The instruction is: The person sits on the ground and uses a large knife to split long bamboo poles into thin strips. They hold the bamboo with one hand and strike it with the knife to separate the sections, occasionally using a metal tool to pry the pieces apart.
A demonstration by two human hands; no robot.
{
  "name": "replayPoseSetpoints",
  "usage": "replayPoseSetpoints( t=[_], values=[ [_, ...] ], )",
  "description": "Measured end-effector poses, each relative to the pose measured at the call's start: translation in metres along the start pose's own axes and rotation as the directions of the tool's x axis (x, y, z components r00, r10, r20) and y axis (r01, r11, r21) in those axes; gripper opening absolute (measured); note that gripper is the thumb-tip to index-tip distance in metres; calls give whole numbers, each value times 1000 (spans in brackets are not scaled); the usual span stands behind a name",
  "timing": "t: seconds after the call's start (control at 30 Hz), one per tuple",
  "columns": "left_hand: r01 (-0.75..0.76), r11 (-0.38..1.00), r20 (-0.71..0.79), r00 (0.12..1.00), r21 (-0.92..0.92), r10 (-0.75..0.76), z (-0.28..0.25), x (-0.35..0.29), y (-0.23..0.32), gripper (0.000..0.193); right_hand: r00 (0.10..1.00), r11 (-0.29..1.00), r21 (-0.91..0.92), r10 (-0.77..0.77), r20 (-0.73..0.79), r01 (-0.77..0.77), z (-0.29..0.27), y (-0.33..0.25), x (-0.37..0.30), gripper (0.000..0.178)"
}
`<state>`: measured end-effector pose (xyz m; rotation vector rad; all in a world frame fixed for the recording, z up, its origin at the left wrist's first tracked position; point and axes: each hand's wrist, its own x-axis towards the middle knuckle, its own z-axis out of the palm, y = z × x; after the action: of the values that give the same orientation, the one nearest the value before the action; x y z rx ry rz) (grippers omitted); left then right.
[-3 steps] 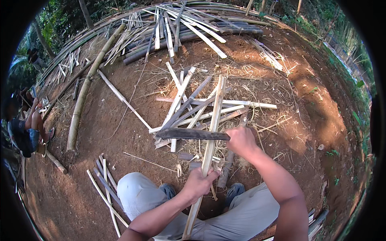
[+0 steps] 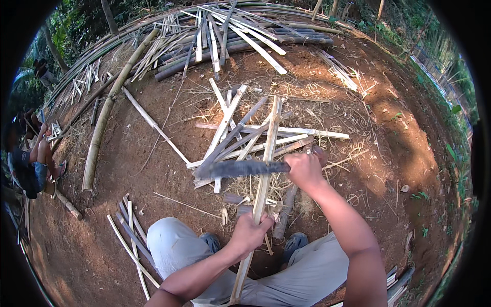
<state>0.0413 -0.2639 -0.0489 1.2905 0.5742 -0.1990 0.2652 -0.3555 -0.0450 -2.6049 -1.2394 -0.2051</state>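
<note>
A long split bamboo strip (image 2: 264, 189) slants up and away from between my legs. My left hand (image 2: 249, 235) is closed around its lower part, near my knees. Farther up, the dark blade of a machete (image 2: 232, 169) lies across the strip, pointing left and smeared by motion. My right hand (image 2: 306, 171) is wrapped round the machete's handle, just right of the strip. Whether the edge bites into the bamboo cannot be made out. Beyond the blade, several split strips (image 2: 225, 123) lie crossed in a heap on the soil.
Curled shavings (image 2: 322, 107) litter the brown earth around the heap. More strips (image 2: 134, 240) lie beside my left knee. A long bamboo pole (image 2: 102, 125) stretches away at left, near a seated person (image 2: 33, 163). Dark bamboo poles (image 2: 240, 46) are stacked at the back.
The machete blade has turned slightly and blurred, its tip a little farther right. Both hands keep their grips, and the whole view has shifted slightly.
</note>
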Motion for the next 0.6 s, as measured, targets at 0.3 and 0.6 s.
replayPoseSetpoints(
  t=[0.3,0.6],
  values=[
    [140,984,83,988,-106,-131,-8,7,10,25,974,998,-34,54,220,-48,-22,8,-8,16],
    [-20,993,49,999,114,14,18,-2,-20,32,958,958,39,285,-21,-284,-28,53,15,11]
  ],
)
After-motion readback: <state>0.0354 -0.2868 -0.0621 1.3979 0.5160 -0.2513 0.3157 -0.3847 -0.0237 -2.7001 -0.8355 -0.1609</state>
